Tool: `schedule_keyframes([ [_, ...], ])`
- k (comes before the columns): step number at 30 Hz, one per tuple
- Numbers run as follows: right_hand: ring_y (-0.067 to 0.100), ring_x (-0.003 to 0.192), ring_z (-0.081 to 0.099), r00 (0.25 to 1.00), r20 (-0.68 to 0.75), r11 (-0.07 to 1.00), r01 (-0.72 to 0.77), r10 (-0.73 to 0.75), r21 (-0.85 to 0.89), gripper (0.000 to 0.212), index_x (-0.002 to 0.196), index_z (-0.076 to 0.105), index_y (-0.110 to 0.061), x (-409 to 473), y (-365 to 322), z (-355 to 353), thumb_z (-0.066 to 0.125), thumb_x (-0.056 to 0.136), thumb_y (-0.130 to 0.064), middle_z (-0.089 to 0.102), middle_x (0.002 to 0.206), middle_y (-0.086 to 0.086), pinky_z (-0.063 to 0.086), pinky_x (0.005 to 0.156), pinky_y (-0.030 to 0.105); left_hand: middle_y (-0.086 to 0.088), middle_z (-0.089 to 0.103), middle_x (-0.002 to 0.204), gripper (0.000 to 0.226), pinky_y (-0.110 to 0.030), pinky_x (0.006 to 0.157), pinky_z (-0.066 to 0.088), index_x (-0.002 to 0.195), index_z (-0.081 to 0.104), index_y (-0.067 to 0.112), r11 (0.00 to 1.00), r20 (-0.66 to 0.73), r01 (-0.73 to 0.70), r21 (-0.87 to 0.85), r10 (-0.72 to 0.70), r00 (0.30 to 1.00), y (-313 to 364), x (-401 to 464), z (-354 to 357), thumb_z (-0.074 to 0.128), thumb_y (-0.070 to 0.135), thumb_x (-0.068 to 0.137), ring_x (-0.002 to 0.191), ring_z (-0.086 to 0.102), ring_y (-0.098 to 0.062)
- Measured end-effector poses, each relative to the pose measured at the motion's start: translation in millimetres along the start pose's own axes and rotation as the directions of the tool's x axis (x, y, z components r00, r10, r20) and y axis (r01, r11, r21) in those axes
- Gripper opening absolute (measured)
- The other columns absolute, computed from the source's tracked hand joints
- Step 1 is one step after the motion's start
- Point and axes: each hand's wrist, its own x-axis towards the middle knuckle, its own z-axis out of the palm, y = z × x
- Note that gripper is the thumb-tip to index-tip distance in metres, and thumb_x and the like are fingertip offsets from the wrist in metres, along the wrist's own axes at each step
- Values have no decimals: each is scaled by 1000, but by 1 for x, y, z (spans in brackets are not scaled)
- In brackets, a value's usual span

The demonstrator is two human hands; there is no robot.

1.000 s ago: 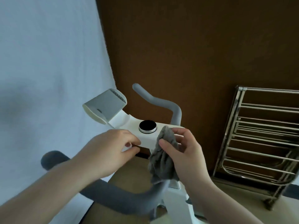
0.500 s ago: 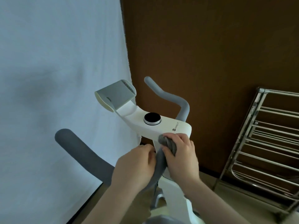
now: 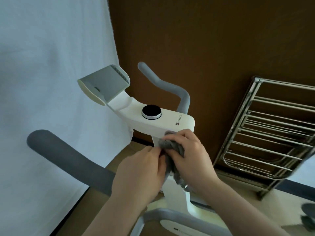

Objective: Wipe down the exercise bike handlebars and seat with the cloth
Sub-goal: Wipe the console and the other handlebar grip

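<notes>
The white exercise bike console [image 3: 170, 122] carries a black round knob [image 3: 151, 112] and a grey tablet holder [image 3: 104, 86]. A grey padded handlebar [image 3: 68, 159] sweeps out to the left, and the other grey handlebar [image 3: 172, 86] rises behind the console. My right hand [image 3: 192, 155] grips a bunched grey cloth [image 3: 172, 147] against the white stem just under the console. My left hand [image 3: 141, 174] is beside it, its fingers curled onto the cloth's left side. The seat is out of view.
A folded metal drying rack [image 3: 265, 137] leans against the brown wall [image 3: 204, 40] on the right. A white curtain [image 3: 51, 65] hangs at the left. The bike's white frame [image 3: 179, 193] runs down between my arms to the floor.
Both hands with the cloth dropped from the console's front edge to the stem below it. My left hand came over beside the right. The view shifted so the bike sits further right.
</notes>
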Motion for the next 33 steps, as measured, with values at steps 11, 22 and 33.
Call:
schedule_keyframes([
  [11,7,97,50,956,-250,988,-150,156,43,26,117,62,-33,36,40,-7,62,92,-28,43,104,-16,42,65,16,25,52,123,37,-15,84,48,131,50,38,965,-3,25,-263,-27,1000,8,21,2,50,45,95,107,53,3],
  [22,9,101,47,983,19,972,185,-184,-146,24,112,68,-30,88,68,-29,65,88,-23,51,105,-10,45,70,20,19,52,114,28,-20,86,54,113,52,35,959,-110,171,-228,-200,974,25,60,33,61,45,89,101,57,-4],
  [33,7,92,51,800,318,857,506,-508,96,21,109,69,-30,130,76,-26,65,88,-31,53,98,-13,47,70,17,20,51,89,27,-7,53,39,99,43,35,800,-34,540,-260,-567,823,49,73,30,59,52,87,73,57,-2],
])
